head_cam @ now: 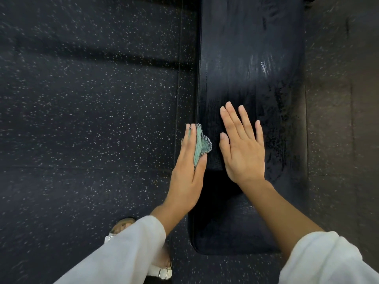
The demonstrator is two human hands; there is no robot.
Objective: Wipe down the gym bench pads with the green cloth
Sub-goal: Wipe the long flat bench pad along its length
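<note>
1. My left hand (188,171) keeps its fingers straight, thumb pinning the crumpled green mesh cloth (200,144) against them.
2. The cloth meets the left edge of the long black padded gym bench pad (246,58).
3. Just right of it, my right hand (242,152) spreads flat and empty over the pad.

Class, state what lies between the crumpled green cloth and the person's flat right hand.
Only a bare strip of dark bench pad, in the head view.
</note>
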